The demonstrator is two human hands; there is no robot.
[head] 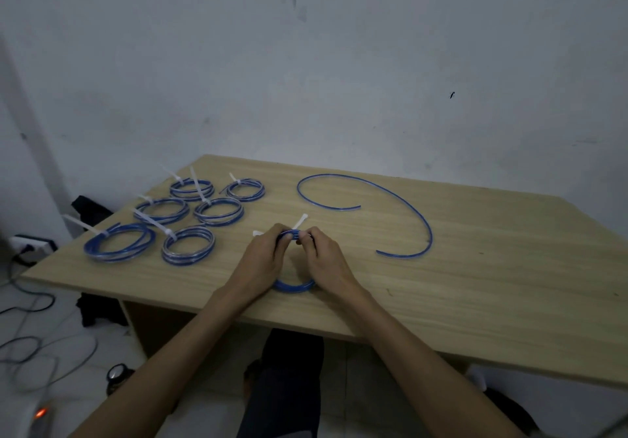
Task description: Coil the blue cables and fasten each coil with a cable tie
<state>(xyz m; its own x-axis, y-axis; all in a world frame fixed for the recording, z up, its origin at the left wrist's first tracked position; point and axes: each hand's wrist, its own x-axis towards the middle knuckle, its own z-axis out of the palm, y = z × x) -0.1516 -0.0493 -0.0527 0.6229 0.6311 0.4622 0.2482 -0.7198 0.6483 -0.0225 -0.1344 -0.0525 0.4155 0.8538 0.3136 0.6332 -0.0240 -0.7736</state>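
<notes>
On the table (475,301), six tied coils (190,220) cluster at ten o'clock, left of the hands. The left hand (261,261) and right hand (323,257) meet at the centre, gripping one coil (294,284) between them, a tie (299,222) sticking out at twelve o'clock. A loose cable (401,200) curves across the table at two o'clock, right of the hands and well apart from the six coils

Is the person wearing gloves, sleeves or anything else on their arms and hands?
No. Both arms are bare along all that shows, with no sleeves in view. The left hand and right hand have no gloves. I see no watch, ring or bracelet on either wrist or hand, though the dim picture could hide something small.
</notes>
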